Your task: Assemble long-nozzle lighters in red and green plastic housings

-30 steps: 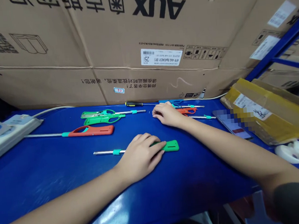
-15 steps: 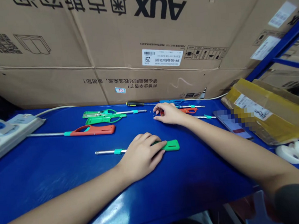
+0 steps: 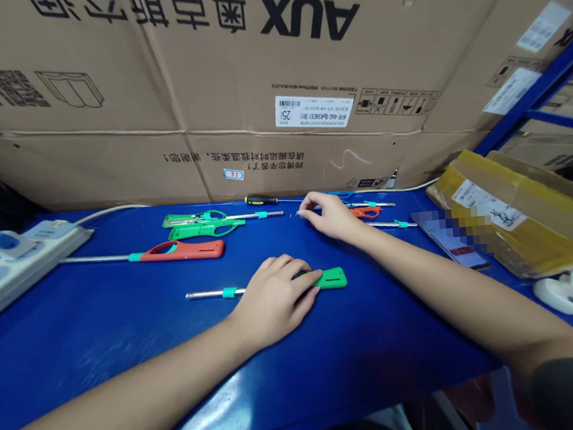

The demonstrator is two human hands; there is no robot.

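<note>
My left hand (image 3: 277, 303) lies over the middle of a green long-nosed lighter (image 3: 335, 278), its fingers wrapped on the handle. The lighter's metal tube points left. At the back of the table my right hand (image 3: 329, 218) pinches thumb and forefinger together at a tiny silver piece (image 3: 298, 214) that looks like a screw. Another tiny piece lies just left of those fingertips. Left of them is a green lighter with its handle opened into two halves (image 3: 207, 229). Behind my right hand, partly hidden, are orange lighter parts (image 3: 369, 212) and metal tubes.
A whole orange lighter (image 3: 196, 250) lies left, near a white power strip (image 3: 24, 258). A black-and-yellow screwdriver (image 3: 261, 200) lies along the large cardboard box (image 3: 238, 125). At right are a phone (image 3: 449, 241), a taped carton (image 3: 521, 211) and a white tape roll (image 3: 559, 295).
My right hand's thumb and forefinger have closed together at the tiny silver piece; they were apart before. My left hand stays on the green lighter. The view has shifted slightly.
</note>
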